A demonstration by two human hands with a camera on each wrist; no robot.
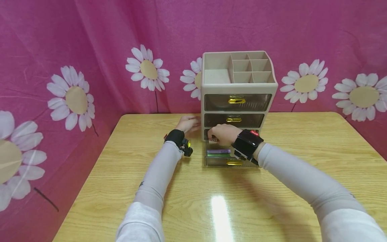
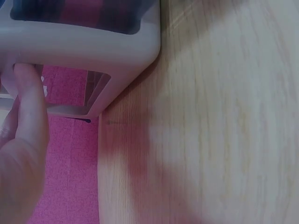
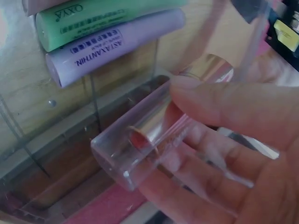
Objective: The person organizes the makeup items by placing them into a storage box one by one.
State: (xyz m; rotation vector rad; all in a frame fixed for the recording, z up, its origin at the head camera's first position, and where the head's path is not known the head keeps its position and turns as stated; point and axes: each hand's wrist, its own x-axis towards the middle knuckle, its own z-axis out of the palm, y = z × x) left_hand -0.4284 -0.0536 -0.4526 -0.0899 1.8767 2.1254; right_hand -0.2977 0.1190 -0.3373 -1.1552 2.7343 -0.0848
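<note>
My right hand point(image 1: 224, 134) is over the pulled-out bottom drawer point(image 1: 215, 162) of a beige drawer organizer point(image 1: 239, 88). In the right wrist view its thumb and fingers hold a lipstick point(image 3: 117, 151) with a clear cap and gold parts. Beside it in the drawer lie a green lip balm tube point(image 3: 93, 23) and a purple lip balm tube point(image 3: 117, 44). My left hand point(image 1: 187, 124) rests against the organizer's left side, fingers extended. Its fingertips are partly hidden at a side opening in the left wrist view.
The organizer stands on a wooden table point(image 1: 169, 208) near its back edge. Two upper drawers with gold handles point(image 1: 237, 100) are closed, and open compartments point(image 1: 216, 75) top the unit. A pink flowered curtain point(image 1: 115, 43) hangs behind and at the left.
</note>
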